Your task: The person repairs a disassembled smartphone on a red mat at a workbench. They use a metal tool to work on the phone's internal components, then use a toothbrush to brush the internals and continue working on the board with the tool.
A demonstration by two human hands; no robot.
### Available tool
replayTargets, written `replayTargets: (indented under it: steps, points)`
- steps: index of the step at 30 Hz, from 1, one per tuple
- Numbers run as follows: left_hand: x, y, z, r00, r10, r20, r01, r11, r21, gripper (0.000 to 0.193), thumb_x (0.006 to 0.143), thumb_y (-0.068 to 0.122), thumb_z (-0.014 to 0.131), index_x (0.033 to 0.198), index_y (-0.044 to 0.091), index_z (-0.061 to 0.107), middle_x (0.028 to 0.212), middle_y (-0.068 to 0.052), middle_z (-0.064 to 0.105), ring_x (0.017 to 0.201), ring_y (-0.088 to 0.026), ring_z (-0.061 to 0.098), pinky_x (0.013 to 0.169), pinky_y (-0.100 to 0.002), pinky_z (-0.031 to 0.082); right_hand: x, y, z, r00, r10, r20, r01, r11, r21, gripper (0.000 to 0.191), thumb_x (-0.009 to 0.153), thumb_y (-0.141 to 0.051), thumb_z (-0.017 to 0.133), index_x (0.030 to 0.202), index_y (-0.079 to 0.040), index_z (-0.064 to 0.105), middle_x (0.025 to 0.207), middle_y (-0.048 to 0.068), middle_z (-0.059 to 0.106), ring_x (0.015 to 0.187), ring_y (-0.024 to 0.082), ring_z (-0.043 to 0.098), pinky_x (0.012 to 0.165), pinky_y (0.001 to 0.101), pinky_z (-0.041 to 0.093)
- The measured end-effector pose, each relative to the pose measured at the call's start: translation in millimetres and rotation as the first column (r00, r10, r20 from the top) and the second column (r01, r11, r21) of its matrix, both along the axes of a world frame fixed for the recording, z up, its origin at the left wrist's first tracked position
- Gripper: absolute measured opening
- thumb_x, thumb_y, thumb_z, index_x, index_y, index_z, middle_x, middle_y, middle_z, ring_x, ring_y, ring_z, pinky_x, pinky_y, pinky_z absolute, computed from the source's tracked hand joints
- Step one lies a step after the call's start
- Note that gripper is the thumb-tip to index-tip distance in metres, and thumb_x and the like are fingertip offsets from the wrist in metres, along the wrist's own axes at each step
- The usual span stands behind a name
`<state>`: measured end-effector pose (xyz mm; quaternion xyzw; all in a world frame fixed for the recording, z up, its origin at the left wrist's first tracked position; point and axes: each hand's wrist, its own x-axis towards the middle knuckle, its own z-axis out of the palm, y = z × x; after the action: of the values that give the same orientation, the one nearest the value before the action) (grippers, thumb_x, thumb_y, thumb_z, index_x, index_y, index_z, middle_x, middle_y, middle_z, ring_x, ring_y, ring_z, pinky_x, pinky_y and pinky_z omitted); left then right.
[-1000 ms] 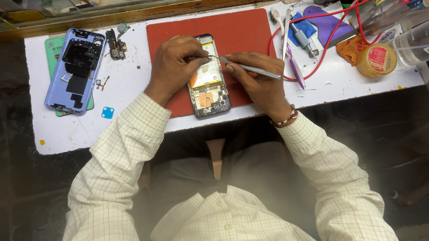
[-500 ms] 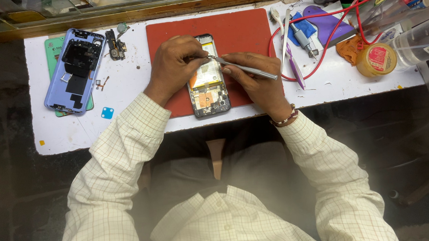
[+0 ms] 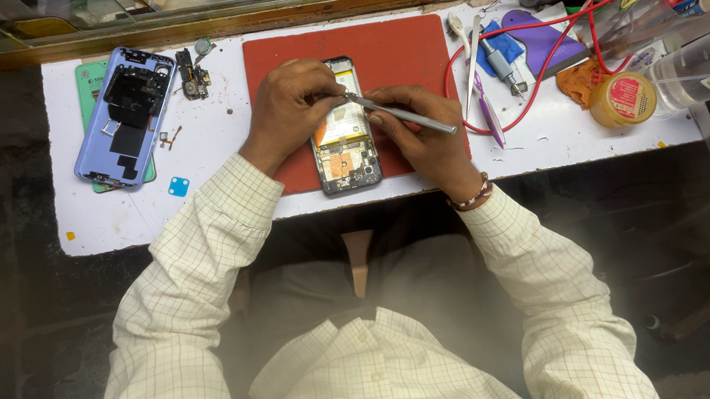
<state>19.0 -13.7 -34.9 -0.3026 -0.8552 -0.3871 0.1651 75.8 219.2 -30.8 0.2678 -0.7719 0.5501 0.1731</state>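
Currently we steady the opened phone (image 3: 345,140) with our left hand (image 3: 291,106), fingers curled on its edge, while our right hand (image 3: 424,137) pinches metal tweezers (image 3: 399,114), probing inside; fine tip control seems needed.

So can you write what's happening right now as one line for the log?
left hand: steadying opened phone | right hand: holding metal tweezers, tip at phone's upper part | phone on red mat | purple back cover lying left

A lilac phone back cover (image 3: 122,115) lies at the bench's (image 3: 212,206) left end over a green card (image 3: 86,83). A small blue square (image 3: 179,186) sits just below it. Red wires (image 3: 556,51), a purple case (image 3: 541,40) and a yellow jar (image 3: 624,100) crowd the right end.
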Motion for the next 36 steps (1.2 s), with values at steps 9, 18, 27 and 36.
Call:
replayTargets:
  steps: [9,18,27,36]
  points:
    - [1,-1,1,0.999,-0.008,0.043,0.007,1.000,0.021,0.006,0.085,0.003,0.082,0.089,0.006,0.077,0.094,-0.004,0.075,0.086,-0.017,0.071,0.072,-0.030,0.059,0,-4,-14,0.985,0.020,-0.169,-0.016,1.000,0.026,0.029,0.102,0.005,0.070,0.125,0.001,0.053,0.122,0.017,0.073,0.113,0.027,0.076,0.095,0.0333,0.065]
    - [-1,-1,-2,1.000,0.009,0.024,-0.009,1.000,-0.014,0.006,0.086,0.003,0.082,0.087,0.006,0.077,0.093,-0.003,0.075,0.085,-0.016,0.071,0.070,-0.029,0.058,4,-6,-2,0.954,0.072,-0.291,-0.030,0.989,0.148,0.027,0.096,0.011,0.070,0.115,-0.001,0.056,0.123,0.019,0.070,0.106,0.033,0.072,0.087,0.0398,0.060]
    - [-1,-1,-2,0.999,0.003,0.035,-0.003,1.000,-0.001,0.006,0.085,0.004,0.082,0.088,0.005,0.077,0.093,-0.004,0.075,0.085,-0.017,0.071,0.072,-0.031,0.058,5,-8,6,0.918,0.104,-0.382,0.000,0.965,0.262,0.034,0.086,0.015,0.072,0.113,0.001,0.056,0.131,0.018,0.066,0.114,0.039,0.067,0.095,0.0450,0.057]
    - [1,-1,0,0.998,0.001,0.056,-0.001,1.000,0.011,0.006,0.085,0.003,0.081,0.087,0.005,0.076,0.092,-0.004,0.074,0.084,-0.017,0.071,0.071,-0.030,0.058,5,-7,5,0.933,0.086,-0.350,-0.010,0.977,0.213,0.028,0.090,0.016,0.069,0.109,0.000,0.058,0.125,0.018,0.069,0.111,0.034,0.070,0.095,0.0426,0.056]
